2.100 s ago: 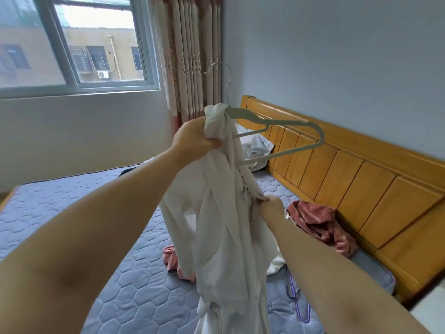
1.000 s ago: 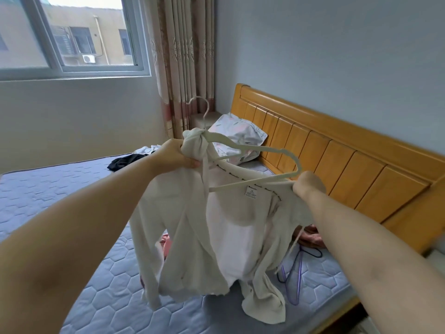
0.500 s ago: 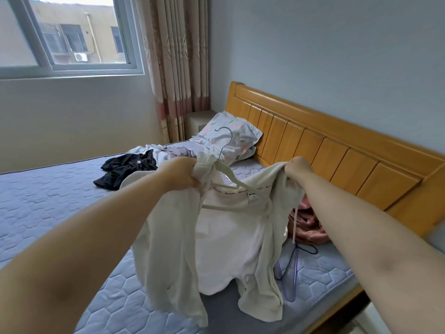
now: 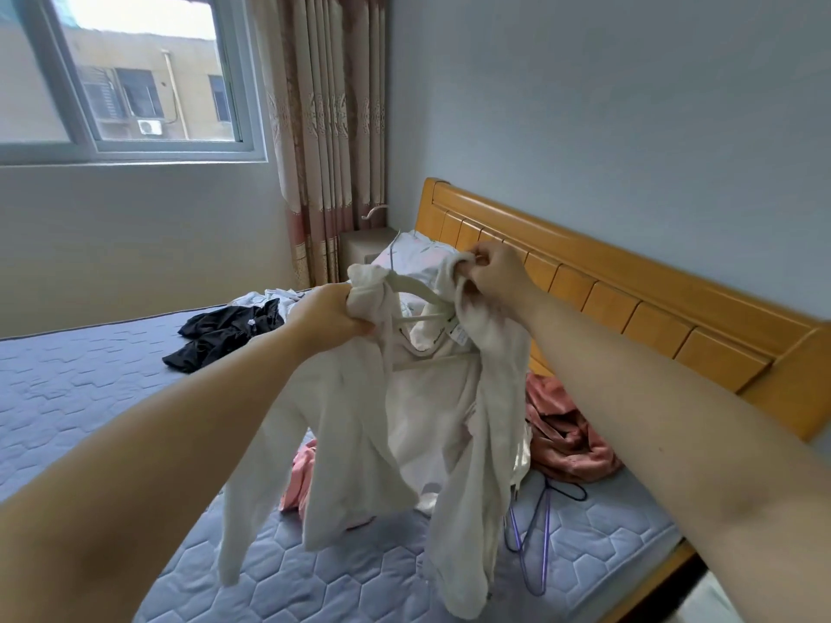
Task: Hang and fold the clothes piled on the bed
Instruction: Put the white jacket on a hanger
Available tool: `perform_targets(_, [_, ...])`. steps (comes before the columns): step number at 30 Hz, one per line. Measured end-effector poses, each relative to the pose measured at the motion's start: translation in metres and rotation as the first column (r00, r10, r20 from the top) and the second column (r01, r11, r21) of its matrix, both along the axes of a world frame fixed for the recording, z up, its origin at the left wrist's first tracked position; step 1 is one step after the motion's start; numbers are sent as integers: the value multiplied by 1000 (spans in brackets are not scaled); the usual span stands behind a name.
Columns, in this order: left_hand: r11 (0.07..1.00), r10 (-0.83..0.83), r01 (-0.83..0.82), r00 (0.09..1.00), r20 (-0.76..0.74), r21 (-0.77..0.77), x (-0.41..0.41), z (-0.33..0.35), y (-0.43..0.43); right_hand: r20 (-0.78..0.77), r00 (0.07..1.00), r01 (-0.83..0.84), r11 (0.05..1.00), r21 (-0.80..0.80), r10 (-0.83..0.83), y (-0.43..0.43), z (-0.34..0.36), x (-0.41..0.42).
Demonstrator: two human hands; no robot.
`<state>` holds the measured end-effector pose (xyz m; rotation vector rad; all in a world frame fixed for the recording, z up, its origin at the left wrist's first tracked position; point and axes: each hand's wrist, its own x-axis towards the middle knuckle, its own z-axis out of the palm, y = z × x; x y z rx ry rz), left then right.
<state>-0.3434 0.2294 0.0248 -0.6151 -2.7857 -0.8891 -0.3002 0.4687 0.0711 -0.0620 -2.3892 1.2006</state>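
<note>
left hand [image 4: 330, 317] grips top's [image 4: 404, 424] shoulder on hanger [image 4: 411, 287] | right hand [image 4: 492, 274] pinches other shoulder | sleeves dangle below both grips

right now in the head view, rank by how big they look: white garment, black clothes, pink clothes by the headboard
1. white garment, though it is held nearest the camera
2. pink clothes
3. black clothes, close to the pink; farther away, so unsure

Pale blue wall [image 4: 629, 105], wood headboard [image 4: 607, 281], quilted blue mattress [image 4: 67, 388], window [image 4: 126, 74] w/ daylight, patterned curtain [image 4: 332, 128]
</note>
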Motion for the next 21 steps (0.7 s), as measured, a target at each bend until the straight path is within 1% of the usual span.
perform_targets(1, [1000,22,-22,1000,1,16,0,-3,3,53,997,-57,997,53,54,-3,-1,1])
perform_targets(2, [999,45,-45,999,6,24,0,-8,5,105,990,-99,992,72,91,-1,-4,0])
perform_targets(3, [998,62,-62,998,10,30,0,-13,8,147,982,-122,992,39,115,3,-5,-1])
perform_targets(5, [993,95,-96,995,14,64,1,-21,12,164,979,-110,990,-86,123,12,-4,3])
perform_targets(6, [990,105,-107,994,22,92,1,-23,13,136,988,-63,994,-93,75,16,-6,6])
perform_targets(8, [980,117,-123,992,47,155,-1,-26,13,4,990,143,990,-13,-143,26,-14,10])
perform_targets(9, [975,121,-129,991,57,181,-2,-25,14,-64,961,269,963,-18,-270,30,-20,14])
perform_targets(10, [970,122,-132,991,62,202,-4,-24,15,-79,928,361,931,-56,-364,35,-27,18])
perform_targets(11, [968,118,-129,991,64,216,-5,-22,16,-32,919,387,916,-105,-392,40,-36,20])
perform_targets(12, [967,108,-119,992,61,225,-5,-20,17,56,938,346,927,-148,-341,43,-43,24])
perform_targets(13, [967,103,-113,993,57,229,-6,-17,18,156,962,252,952,-175,-226,45,-52,26])
perform_targets(14, [968,101,-110,994,49,225,-7,-15,21,259,961,148,970,-194,-94,43,-58,30])
perform_targets(15, [970,100,-107,994,42,219,-7,-13,23,358,933,55,978,-203,22,38,-66,33])
perform_targets(16, [971,96,-101,995,37,219,-8,-12,25,431,899,8,983,-184,73,33,-75,33])
perform_targets(17, [970,92,-98,995,36,221,-8,-11,28,457,889,17,992,-126,43,30,-85,29])
perform_targets(19, [973,96,-103,994,44,207,-9,-12,31,422,899,136,991,-14,-117,27,-100,22])
perform_targets(21, [980,101,-106,994,40,168,-11,-12,31,386,885,279,960,4,-259,31,-98,19])
